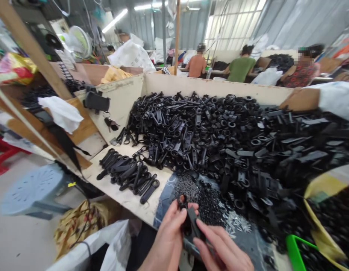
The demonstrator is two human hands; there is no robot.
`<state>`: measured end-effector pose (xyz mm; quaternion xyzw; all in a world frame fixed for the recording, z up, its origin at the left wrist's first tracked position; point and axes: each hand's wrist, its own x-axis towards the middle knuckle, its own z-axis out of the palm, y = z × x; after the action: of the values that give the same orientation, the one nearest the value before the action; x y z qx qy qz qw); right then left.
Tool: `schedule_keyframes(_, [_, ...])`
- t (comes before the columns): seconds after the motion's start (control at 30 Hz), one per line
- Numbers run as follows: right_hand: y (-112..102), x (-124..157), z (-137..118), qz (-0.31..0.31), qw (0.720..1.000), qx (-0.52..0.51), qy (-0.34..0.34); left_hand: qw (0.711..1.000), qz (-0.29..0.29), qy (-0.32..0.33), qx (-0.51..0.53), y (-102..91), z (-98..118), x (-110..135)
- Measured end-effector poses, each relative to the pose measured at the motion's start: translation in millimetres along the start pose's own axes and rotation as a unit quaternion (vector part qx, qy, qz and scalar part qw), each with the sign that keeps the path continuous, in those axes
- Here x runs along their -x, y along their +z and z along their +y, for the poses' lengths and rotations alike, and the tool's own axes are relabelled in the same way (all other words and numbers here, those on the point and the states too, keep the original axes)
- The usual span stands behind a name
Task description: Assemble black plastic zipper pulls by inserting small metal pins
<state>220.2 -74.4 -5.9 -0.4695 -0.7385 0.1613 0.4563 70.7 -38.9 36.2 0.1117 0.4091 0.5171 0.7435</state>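
Note:
My left hand [167, 237] and my right hand [222, 250] meet at the bottom edge, both pinching one black plastic part [191, 222] with a ring at its upper end. The fingers of both hands are closed round it. Just beyond the hands lies a heap of small black pieces [202, 197] on a dark sheet. A huge pile of black plastic parts [219, 139] fills the bench behind. To the left, a small stack of long black parts [129, 175] lies on the bare bench top [126, 197].
A low white wall [191, 84] bounds the bench at the back. A yellow sack [329, 214] of black parts and a green scoop [294, 250] sit at right. A blue stool [33, 190] stands on the floor at left. Three people sit with their backs turned at far tables.

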Motion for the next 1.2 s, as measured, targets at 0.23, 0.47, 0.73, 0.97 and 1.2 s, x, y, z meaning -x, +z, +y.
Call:
schedule_keyframes(0.23, [17,0,-5,0.039,0.999,0.016,-0.025,0.999,-0.049,0.005,0.000,-9.8,-6,4])
schedule_keyframes(0.47, [15,-3,-9,0.054,0.995,0.067,-0.056,0.999,-0.023,0.030,-0.011,-0.3,-6,12])
schedule_keyframes(0.73, [17,3,-7,0.027,0.993,0.092,-0.063,0.995,0.015,0.058,-0.076,-3.1,-12,8])
schedule_keyframes(0.97, [1,-31,-13,-0.017,0.970,-0.116,0.213,0.965,-0.061,0.069,-0.245,-35.2,-1,6])
schedule_keyframes(1.2, [35,-25,2,-0.117,0.896,-0.294,0.310,0.907,-0.156,0.058,-0.386,-49.5,18,15])
